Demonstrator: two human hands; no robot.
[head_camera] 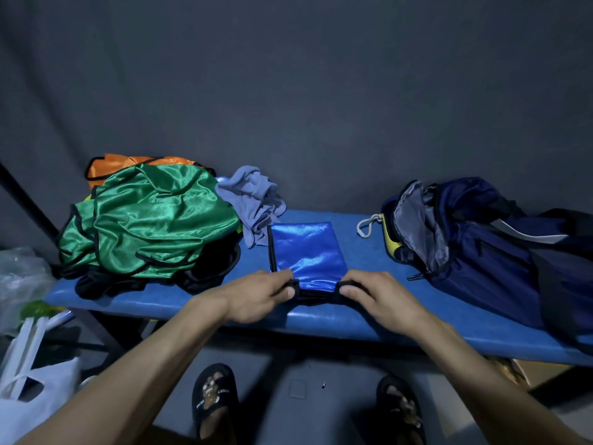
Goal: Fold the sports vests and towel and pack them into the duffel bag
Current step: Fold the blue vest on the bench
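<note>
Fingers of the left hand (260, 293) pinch the near left corner of the blue vest (308, 252); those of the right hand (375, 295) pinch the near right corner, both curled on its black trim. It lies partly folded mid-desk (337, 319). Leftmost, the green vest (150, 220) is heaped over an orange vest (128, 162), then the crumpled towel (253, 200), and the open duffel (475, 232) at the right. That satin looks light, limp and slippery, so folds may slide apart; the stitched trim at the corners seems the surest place to grip.
</note>
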